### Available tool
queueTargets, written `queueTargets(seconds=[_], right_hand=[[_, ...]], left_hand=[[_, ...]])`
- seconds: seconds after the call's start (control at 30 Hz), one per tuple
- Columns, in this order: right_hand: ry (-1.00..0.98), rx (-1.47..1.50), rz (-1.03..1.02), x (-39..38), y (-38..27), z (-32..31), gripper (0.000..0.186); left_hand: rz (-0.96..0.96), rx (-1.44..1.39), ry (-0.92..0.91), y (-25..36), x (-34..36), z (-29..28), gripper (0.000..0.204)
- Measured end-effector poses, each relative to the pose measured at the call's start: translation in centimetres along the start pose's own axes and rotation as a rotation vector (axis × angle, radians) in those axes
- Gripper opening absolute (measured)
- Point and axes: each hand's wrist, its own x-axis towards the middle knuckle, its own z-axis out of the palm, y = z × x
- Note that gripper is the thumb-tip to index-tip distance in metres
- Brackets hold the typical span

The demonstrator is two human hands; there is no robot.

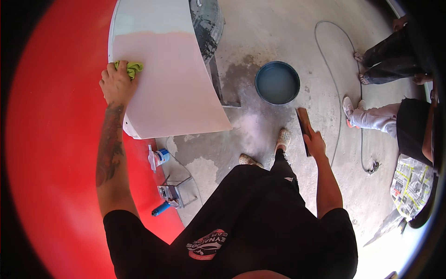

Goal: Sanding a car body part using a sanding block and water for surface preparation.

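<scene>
A large curved panel (169,88), white at its far end and dull pinkish over the rest, stretches out ahead on my left. My left hand (117,86) is closed around a crumpled yellow-green cloth (134,69) at the panel's left edge. Down at my right side, apart from the panel, my right hand (316,143) grips a long, narrow sanding block (304,120), brown on top with a dark side. The block's underside is hidden.
A round dark basin (277,83) of cloudy water stands on the wet-patched concrete floor. Beside the red surface (55,139) are a blue-and-white can (161,157) and a small metal stand (186,197). A cord (335,83) loops near two people on the right.
</scene>
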Motion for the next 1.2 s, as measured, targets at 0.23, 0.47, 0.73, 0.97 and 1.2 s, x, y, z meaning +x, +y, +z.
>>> queueTargets(seconds=[0.23,0.47,0.73,0.97,1.2], right_hand=[[-0.131,0.118,0.602,-19.1,19.7,2.4,0.049],[-0.139,0.511,0.746,-24.5,26.0,9.8,0.049],[-0.014,0.536,0.457,-10.2,19.4,2.8,0.057],[0.006,0.580,0.360,-2.0,20.1,-2.3,0.056],[-0.017,0.650,0.410,-3.0,21.1,0.8,0.053]], left_hand=[[-0.052,0.094,-0.012,4.3,6.2,3.2,0.045],[0.104,-0.132,0.049,12.1,5.9,6.2,0.031],[0.385,-0.468,-0.104,21.0,-10.3,3.7,0.023],[0.447,-0.556,-0.207,20.8,-19.9,1.7,0.035],[0.319,-0.453,-0.192,15.4,-21.0,-0.7,0.042]])
